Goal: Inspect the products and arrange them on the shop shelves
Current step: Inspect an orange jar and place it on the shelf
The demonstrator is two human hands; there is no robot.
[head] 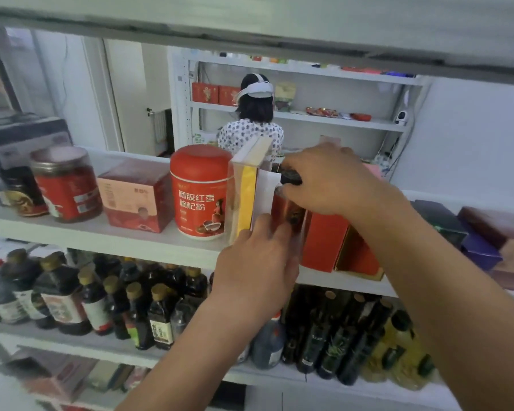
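Note:
A clear plastic box with a yellow and white insert stands upright on the white middle shelf, just right of a red canister with white lettering. My left hand grips the box's lower front corner. My right hand reaches over its top right side, fingers curled round a dark item there. Red cartons stand directly right of the box, partly hidden by my hands.
A red square box, a red-labelled jar and dark packs fill the shelf's left. Dark boxes lie at the right. Several dark bottles crowd the shelf below. Through the shelf, a person faces another shelving unit.

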